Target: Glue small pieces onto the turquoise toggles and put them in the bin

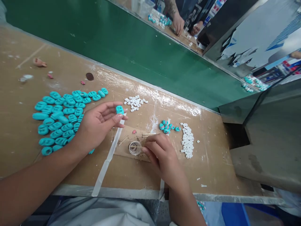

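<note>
My left hand [100, 124] pinches one small turquoise piece [119, 109] between thumb and fingertips, above the brown worktable [70, 169]. My right hand [162, 153] is closed on a thin wooden stick [137, 147] whose tip rests in a small clear round dish [134, 147]. The dish sits on a brown cardboard patch. A big pile of turquoise pieces [61, 117] lies left of my left hand. A small group of turquoise pieces with white marks [166, 126] lies beyond my right hand.
Two heaps of tiny white bits [135, 102] [188, 139] lie on the table. Strips of white tape [105, 163] cross the front. A green conveyor belt [131, 44] runs behind. Another person's hand [178, 23] works across it, by more turquoise pieces.
</note>
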Motion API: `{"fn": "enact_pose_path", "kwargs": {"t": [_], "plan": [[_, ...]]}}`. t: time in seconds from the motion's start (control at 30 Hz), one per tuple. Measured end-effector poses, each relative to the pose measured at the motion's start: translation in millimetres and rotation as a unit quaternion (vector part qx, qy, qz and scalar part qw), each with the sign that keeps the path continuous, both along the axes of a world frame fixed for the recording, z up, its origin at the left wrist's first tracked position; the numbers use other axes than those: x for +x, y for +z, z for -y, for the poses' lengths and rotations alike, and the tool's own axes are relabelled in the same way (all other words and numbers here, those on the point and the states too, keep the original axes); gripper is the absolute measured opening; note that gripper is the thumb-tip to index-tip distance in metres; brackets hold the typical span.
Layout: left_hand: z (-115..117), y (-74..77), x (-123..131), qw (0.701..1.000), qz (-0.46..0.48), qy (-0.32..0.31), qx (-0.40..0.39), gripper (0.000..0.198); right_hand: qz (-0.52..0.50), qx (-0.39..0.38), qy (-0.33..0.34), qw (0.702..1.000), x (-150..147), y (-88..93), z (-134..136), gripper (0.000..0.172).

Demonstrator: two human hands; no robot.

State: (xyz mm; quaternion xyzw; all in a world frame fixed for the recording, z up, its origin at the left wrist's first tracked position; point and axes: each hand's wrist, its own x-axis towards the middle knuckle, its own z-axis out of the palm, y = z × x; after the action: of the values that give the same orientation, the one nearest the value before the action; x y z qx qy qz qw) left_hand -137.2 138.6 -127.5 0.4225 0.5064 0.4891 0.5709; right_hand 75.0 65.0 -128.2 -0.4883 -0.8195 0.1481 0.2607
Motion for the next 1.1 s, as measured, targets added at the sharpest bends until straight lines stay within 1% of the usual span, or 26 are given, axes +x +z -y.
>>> {"fn": "enact_pose_path", "kwargs": {"t": [0.03, 0.1, 0.17, 0.2, 0.27, 0.33, 0.37, 0.4, 0.43, 0.5, 0.57, 0.6, 0.67, 0.7, 0.77, 0.83, 0.97, 1.1], "plan": [[-4, 0.9, -4, 1.0, -0.003, 0.015, 0.013, 0.023, 0.023, 0.006, -0.005, 1.0, 2, -1.3, -1, 0.008], [-11, 2.8, -13, 0.997, 0.009, 0.05, 0.049, 0.023, 0.028, 0.04, -0.03, 0.998, 5, -4.7, -2, 0.014], [-17, 3.5, -23, 0.993, 0.028, 0.085, 0.083, 0.024, 0.002, 0.076, -0.044, 0.996, 8, -8.2, -2, 0.01], [-19, 2.9, -27, 0.991, 0.036, 0.09, 0.093, 0.024, -0.013, 0.091, -0.046, 0.995, 9, -9.4, -2, 0.009], [-23, -0.7, -34, 0.991, 0.047, 0.078, 0.096, 0.024, -0.037, 0.118, -0.052, 0.991, 9, -9.3, -3, 0.011], [-26, -6.6, -37, 0.992, 0.052, 0.067, 0.093, 0.026, -0.036, 0.149, -0.059, 0.986, 4, -3.7, -6, 0.012], [-28, -9.8, -37, 0.991, 0.052, 0.081, 0.093, 0.027, -0.023, 0.162, -0.052, 0.985, -1, 1.4, -9, 0.013], [-29, -12.5, -36, 0.989, 0.052, 0.098, 0.095, 0.03, -0.001, 0.172, -0.036, 0.984, -7, 7.8, -12, 0.014], [-30, -14.3, -34, 0.989, 0.053, 0.1, 0.095, 0.034, 0.027, 0.177, -0.011, 0.984, -14, 14.8, -17, 0.015], [-31, -15.0, -30, 0.989, 0.053, 0.1, 0.099, 0.038, 0.088, 0.161, 0.047, 0.982, -31, 27.6, -29, 0.016], [-29, -11.9, -28, 0.99, 0.046, 0.085, 0.104, 0.039, 0.159, 0.111, 0.09, 0.977, -51, 33.8, -46, 0.016], [-27, -9.6, -28, 0.99, 0.042, 0.078, 0.108, 0.039, 0.203, 0.08, 0.105, 0.97, -61, 33.4, -56, 0.015], [-24, -5.3, -29, 0.99, 0.037, 0.069, 0.114, 0.039, 0.293, 0.031, 0.13, 0.947, -78, 27.0, -76, 0.014], [-23, -3.7, -29, 0.99, 0.038, 0.068, 0.115, 0.039, 0.311, 0.02, 0.147, 0.939, -85, 21.9, -85, 0.015], [-22, -2.6, -31, 0.99, 0.043, 0.066, 0.114, 0.039, 0.328, 0.006, 0.178, 0.928, -95, 11.4, -101, 0.017], [-23, -3.9, -32, 0.991, 0.05, 0.061, 0.111, 0.04, 0.331, -0.001, 0.206, 0.921, -99, 2.8, -110, 0.016], [-26, -8.4, -32, 0.989, 0.067, 0.058, 0.118, 0.04, 0.333, -0.014, 0.239, 0.912, -97, -7.7, -115, 0.018], [-26, -7.3, -29, 0.988, 0.088, 0.062, 0.114, 0.04, 0.323, -0.036, 0.241, 0.915, -92, -14.3, -117, 0.019]]}}
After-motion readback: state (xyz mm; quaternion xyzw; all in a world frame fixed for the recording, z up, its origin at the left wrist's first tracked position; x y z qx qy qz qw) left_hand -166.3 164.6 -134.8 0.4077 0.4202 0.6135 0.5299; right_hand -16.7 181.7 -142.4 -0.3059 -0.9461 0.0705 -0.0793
